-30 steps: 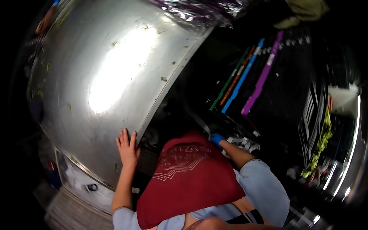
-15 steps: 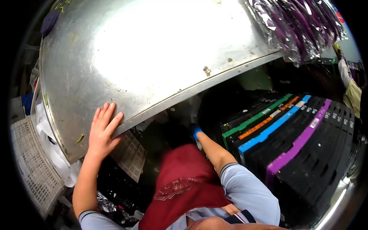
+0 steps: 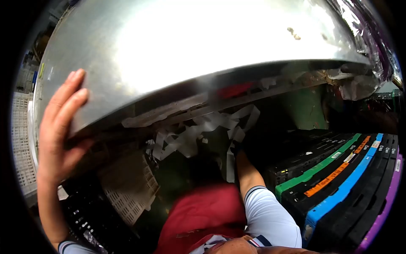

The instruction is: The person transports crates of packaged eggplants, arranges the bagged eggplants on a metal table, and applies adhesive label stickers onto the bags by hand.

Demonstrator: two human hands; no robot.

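Left hand (image 3: 63,116) rests on the bench's (image 3: 186,46) front edge towards the left corner, fingers loosely apart. Right hand (image 3: 237,146) is low, in shadow (too dark to tell its fingers). Just beside it, white strips (image 3: 186,142) tangle beneath that edge, newly in view, seemingly within reach.

A deep red apron (image 3: 207,209) covers the front, plain cloth for the most part, with a faint pale print (image 3: 190,233) low in view. Under it is a very light, bluish-white shirt with short sleeves; the right sleeve (image 3: 270,216) and left sleeve (image 3: 78,248) both end in dark bands with thin pale lines. Dark navy trim (image 3: 261,241) with narrow lighter stripes shows near the neck. The left hand (image 3: 59,125) is bare.
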